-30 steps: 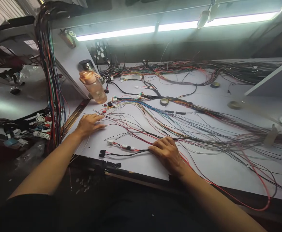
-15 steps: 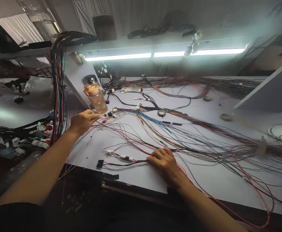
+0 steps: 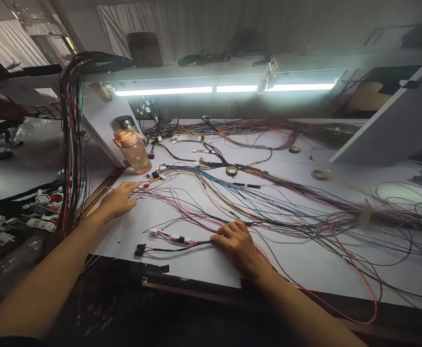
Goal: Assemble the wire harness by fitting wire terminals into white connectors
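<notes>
My left hand (image 3: pixel 119 201) is at the left of the white table, beside the loose wire ends and a small red connector (image 3: pixel 146 185). Its index finger stretches out, with the thumb apart below it. I see nothing gripped there. Further right, my right hand (image 3: pixel 237 245) rests on the table with its fingers curled over a wire harness (image 3: pixel 192 248). Out of that hand, to the left, run a black-sleeved branch ending in a black connector (image 3: pixel 140 249) and a red-and-black branch with white connectors (image 3: pixel 180 239). The wires under my palm are hidden.
A water bottle (image 3: pixel 135 153) stands at the back left, near a hanging wire bundle (image 3: pixel 71 159). Tape rolls (image 3: pixel 231 170) lie among the long wires (image 3: pixel 286 180). A slanted panel (image 3: pixel 380 113) bounds the right side, and a lit tube (image 3: pixel 163 91) crosses the back.
My left hand has come slightly toward me, and its index finger and thumb have parted from a pinch. My right hand stays on the harness. The whole view has shifted a little.
</notes>
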Motion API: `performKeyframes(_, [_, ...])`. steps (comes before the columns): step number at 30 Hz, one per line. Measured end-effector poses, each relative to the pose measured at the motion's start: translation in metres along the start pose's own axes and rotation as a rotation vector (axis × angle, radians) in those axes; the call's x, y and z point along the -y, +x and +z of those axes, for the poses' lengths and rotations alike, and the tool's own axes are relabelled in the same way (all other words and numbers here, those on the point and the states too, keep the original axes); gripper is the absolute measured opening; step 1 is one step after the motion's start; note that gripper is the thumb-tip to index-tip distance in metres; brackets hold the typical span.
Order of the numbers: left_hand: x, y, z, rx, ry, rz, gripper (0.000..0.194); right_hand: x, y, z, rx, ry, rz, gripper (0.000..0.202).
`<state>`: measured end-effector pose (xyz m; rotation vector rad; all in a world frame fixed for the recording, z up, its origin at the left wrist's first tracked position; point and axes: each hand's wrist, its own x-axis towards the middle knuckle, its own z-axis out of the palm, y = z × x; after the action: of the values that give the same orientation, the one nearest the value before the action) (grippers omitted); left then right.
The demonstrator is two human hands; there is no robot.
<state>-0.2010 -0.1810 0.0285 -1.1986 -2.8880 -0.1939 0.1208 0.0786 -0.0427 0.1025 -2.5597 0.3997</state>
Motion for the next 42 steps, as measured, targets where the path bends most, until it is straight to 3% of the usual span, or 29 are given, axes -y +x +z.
performKeyframes(2, [-0.02,-0.011,0.001,-0.132,0.023,0.038,0.056,0.0,0.0,-0.001,-0.004,-0.002,-0.003,0.014])
performKeyframes(4, [-0.051,-0.018,0.008,-0.251,0.006,0.191,0.047,-0.001,0.0,-0.001,-0.01,-0.012,-0.01,0.015])
performKeyframes(8, [-0.117,-0.017,0.036,-0.15,-0.077,0.678,0.053,-0.001,0.001,-0.001,0.002,-0.037,-0.016,0.015])
performKeyframes(11, [-0.152,-0.003,0.058,-0.096,-0.095,0.859,0.048,0.0,0.002,-0.002,0.014,-0.074,-0.029,0.015])
performKeyframes(13, [-0.165,0.009,0.07,-0.108,-0.125,0.908,0.038,0.001,0.002,-0.002,0.025,-0.118,-0.052,0.015])
performKeyframes(20, [-0.178,0.03,0.093,-0.329,-0.202,0.832,0.025,0.017,-0.008,-0.011,0.133,-0.206,-0.055,0.02])
performKeyframes(24, [-0.18,0.028,0.091,-0.306,-0.235,0.798,0.023,0.019,-0.014,-0.017,0.107,-0.097,-0.029,0.026])
performKeyframes(28, [-0.174,0.018,0.076,-0.276,-0.244,0.817,0.024,0.012,-0.015,-0.023,0.032,0.019,-0.005,0.025])
performKeyframes(31, [-0.174,-0.005,0.059,-0.309,-0.307,0.737,0.022,0.006,-0.01,-0.029,0.007,0.058,0.024,0.026])
performKeyframes(35, [-0.186,-0.059,0.048,-0.252,-0.378,0.643,0.024,-0.004,-0.001,-0.031,0.027,0.061,0.068,0.026])
performKeyframes(39, [-0.199,-0.11,0.059,-0.183,-0.31,0.489,0.039,-0.011,0.006,-0.023,0.049,0.032,0.067,0.024])
performKeyframes(42, [-0.204,-0.127,0.069,-0.183,-0.278,0.402,0.032,-0.009,0.017,-0.015,0.077,0.018,0.05,0.022])
